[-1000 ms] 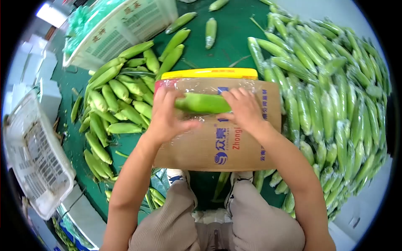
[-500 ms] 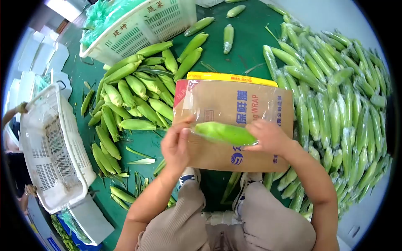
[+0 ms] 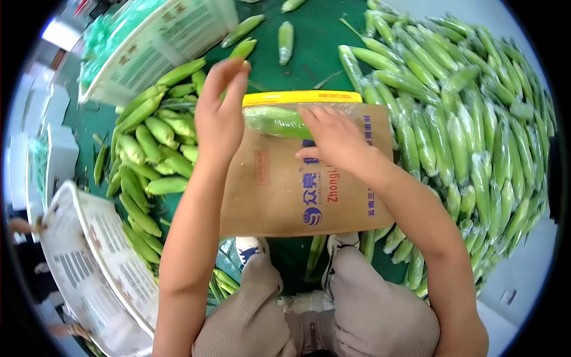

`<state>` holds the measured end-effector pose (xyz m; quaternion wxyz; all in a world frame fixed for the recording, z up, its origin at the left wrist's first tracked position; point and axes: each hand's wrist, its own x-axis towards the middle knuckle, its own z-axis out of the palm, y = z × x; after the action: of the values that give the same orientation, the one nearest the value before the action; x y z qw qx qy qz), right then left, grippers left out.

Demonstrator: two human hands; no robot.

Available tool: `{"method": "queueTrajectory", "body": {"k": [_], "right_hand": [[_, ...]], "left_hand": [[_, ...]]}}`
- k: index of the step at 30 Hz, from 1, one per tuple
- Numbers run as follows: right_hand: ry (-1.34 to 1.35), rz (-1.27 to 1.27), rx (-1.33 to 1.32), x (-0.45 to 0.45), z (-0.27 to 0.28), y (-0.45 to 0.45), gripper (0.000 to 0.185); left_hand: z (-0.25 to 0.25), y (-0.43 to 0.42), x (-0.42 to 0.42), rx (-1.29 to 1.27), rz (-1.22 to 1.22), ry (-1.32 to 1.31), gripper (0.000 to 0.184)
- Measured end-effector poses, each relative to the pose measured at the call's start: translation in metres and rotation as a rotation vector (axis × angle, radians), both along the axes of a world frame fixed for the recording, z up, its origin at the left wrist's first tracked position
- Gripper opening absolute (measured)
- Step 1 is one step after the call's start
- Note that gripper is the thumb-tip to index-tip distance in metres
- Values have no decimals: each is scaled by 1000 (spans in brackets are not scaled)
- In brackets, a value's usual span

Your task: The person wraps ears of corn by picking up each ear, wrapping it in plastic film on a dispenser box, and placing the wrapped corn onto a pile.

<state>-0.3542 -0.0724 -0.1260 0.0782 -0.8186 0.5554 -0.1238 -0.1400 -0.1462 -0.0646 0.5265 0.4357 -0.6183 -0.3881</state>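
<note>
An ear of corn (image 3: 276,122) in green husk, with glossy clear film about it, lies across the far part of a brown cardboard box (image 3: 267,190). My right hand (image 3: 336,137) lies over the corn's right end, fingers stretched out and thumb apart. Raised to the left of the corn, my left hand (image 3: 223,110) has loosely curved fingers with a gap at the thumb, and I see nothing held in it. A yellow strip (image 3: 303,97) runs along the box's far edge, just beyond the corn.
Unwrapped corn (image 3: 157,134) is heaped at the left, film-wrapped corn (image 3: 458,119) at the right. A white crate (image 3: 157,50) with green plastic stands at the back left. Another person's hands (image 3: 38,225) hold a second white crate (image 3: 89,262) at the left edge.
The corn has gone from being held in both hands above the box to lying at its far side. My left hand has let go and moved up; the neighbour's crate has shifted downward in view.
</note>
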Motion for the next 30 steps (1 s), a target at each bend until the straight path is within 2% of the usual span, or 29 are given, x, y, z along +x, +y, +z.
{"method": "queueTrajectory", "body": {"k": [1,3,4,6,8,9,11,12,13,15,17,18,19,20,22,23,25,26,28,29,30], "right_hand": [[6,-6,-11,-4,-4,-12,64],[-34,-3,112,-16,-2,-32,63],[-56,15,179,-14,-2,-37,63],[-162,138,337,-15,-1,-27,66],[-322,204,482,-21,5,-3,63],[-289,224,625,-25,18,-5,61],[-234,248,919,-36,42,-4,59],[-334,230,868,-42,39,-9,60],[-367,7,968,-36,55,-19,51],[-579,357,166,-30,-8,-26,55],[43,370,166,-9,-23,-8,64],[110,382,118,-6,-34,1,65],[89,372,114,-5,-36,6,65],[74,367,110,-4,-37,9,65],[61,353,82,-5,-36,8,65],[43,350,82,-6,-37,9,64],[8,340,78,-6,-40,8,63],[45,340,36,-4,-43,13,63],[125,337,-44,10,-39,28,62],[-43,439,285,14,-26,49,67],[-198,519,617,19,17,78,71]], "left_hand": [[-7,14,4,40,-65,-143,37],[-28,31,-1,-310,-181,-709,51],[-33,38,-4,-472,-208,-896,58],[-39,52,-9,-639,-210,-1139,68],[-45,66,-5,-531,-313,-1126,64],[-46,70,-6,-487,-366,-1112,62],[-22,81,-13,-230,-539,-1160,57],[-14,86,-16,-99,-634,-1183,55],[-13,87,-18,-37,-698,-1166,52],[-6,82,-18,80,-796,-1137,49],[7,88,-21,181,-877,-1204,49],[8,96,-19,221,-922,-1220,50],[8,106,-15,269,-965,-1230,51],[-10,116,-5,265,-1019,-1211,60],[-16,141,10,446,-1231,-1029,65],[-13,161,17,620,-1356,-975,66],[-42,212,35,958,-1576,-775,59],[-60,227,45,946,-1718,-749,61],[-48,221,50,829,-1632,-850,64],[-42,216,54,759,-1595,-891,66],[-43,214,62,630,-1567,-912,74]]}}
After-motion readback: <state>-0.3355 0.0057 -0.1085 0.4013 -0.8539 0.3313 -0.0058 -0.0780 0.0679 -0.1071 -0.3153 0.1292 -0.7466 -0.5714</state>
